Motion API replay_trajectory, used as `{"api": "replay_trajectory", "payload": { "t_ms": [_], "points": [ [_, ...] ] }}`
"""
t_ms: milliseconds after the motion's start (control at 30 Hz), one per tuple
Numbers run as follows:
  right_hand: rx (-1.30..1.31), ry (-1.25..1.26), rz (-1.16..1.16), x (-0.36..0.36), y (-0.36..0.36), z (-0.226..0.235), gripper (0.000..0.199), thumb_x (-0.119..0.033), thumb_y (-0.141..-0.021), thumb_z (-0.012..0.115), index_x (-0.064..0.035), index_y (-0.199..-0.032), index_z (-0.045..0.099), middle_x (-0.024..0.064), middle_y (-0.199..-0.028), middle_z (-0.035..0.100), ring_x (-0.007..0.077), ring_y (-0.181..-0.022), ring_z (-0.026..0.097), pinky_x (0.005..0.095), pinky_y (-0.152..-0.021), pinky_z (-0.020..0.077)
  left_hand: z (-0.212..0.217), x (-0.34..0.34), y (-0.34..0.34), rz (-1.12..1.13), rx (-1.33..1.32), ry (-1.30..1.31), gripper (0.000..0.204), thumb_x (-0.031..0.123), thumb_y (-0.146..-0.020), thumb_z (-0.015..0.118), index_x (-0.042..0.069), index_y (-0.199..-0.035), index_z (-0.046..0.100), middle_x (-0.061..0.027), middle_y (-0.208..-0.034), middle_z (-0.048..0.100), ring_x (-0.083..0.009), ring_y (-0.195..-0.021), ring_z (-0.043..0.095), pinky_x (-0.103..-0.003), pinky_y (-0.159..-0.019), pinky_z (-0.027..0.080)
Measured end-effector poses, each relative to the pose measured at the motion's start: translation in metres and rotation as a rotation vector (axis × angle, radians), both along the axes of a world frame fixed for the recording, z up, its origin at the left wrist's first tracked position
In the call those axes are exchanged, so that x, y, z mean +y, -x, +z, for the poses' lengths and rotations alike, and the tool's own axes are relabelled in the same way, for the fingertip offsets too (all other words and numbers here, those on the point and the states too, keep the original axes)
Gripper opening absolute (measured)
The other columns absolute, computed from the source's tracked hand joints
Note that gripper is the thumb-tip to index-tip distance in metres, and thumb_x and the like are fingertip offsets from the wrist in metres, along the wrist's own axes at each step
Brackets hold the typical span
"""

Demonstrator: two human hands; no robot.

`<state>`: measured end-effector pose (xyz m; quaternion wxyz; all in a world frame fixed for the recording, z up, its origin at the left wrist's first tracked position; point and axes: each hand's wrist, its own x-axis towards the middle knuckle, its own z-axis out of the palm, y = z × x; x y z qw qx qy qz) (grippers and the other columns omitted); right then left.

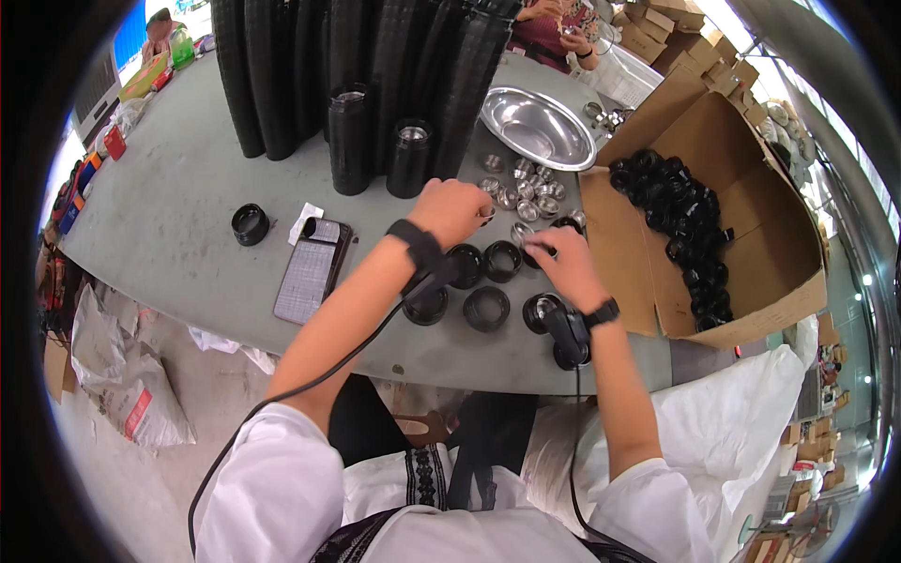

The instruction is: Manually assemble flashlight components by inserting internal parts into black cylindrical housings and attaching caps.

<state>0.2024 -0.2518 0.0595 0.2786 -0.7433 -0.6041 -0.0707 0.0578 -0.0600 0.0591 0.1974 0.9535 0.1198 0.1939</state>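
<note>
At a grey counter (188, 216), a person's right hand (560, 266) pinches a small silver cup (522, 232) in its fingers, while the left hand (450, 211) curls over loose silver cups (527, 188). Black rings (486, 308) lie below. Alongside, a cardboard box (779, 253) holds black caps (680, 216); a steel bowl (537, 127) sits empty.

Grey table (178, 216) loaded: black ring caps (486, 308), small metal cups (526, 192), steel bowl (537, 127), phone (313, 269), cardboard box (751, 225), black stacked tubes (347, 141).
</note>
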Motion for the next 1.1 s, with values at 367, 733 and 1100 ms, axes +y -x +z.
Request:
{"api": "replay_trajectory", "payload": {
  "t_ms": [367,733,1100],
  "points": [
    [-0.125,0.23,0.12,-0.057,0.091,-0.03,0.028,-0.005,-0.075,0.064,-0.0121,-0.102,0.066,0.0024,-0.106,0.065,0.0253,-0.091,0.055,0.0397,-0.082,0.0405,-0.064,-0.076,0.138,0.152,0.014,-0.091,0.008,0.018,-0.08,0.067,0.013,-0.086,0.068,-0.001,-0.087,0.058,-0.0229,-0.087,0.056,-0.039,-0.074,0.041],
    [-0.081,0.358,0.069,-0.043,0.095,-0.032,0.036,-0.005,-0.071,0.059,-0.0097,-0.106,0.063,0.0074,-0.098,0.064,0.029,-0.084,0.06,0.0405,-0.077,0.0411,-0.067,-0.089,0.123,0.237,0.009,-0.063,0.019,0.026,-0.081,0.068,0.011,-0.09,0.064,-0.0038,-0.092,0.058,-0.0274,-0.077,0.062,-0.039,-0.062,0.047],
    [0.206,0.35,0.026,-0.047,0.094,-0.037,0.028,-0.014,-0.077,0.062,-0.0072,-0.104,0.065,0.0105,-0.104,0.065,0.0304,-0.087,0.062,0.0369,-0.078,0.0487,-0.081,-0.093,0.136,0.241,-0.223,0.041,0.025,0.02,-0.08,0.068,0.012,-0.104,0.063,-0.004,-0.109,0.061,-0.0308,-0.078,0.064,-0.038,-0.067,0.054]
  ]
}}
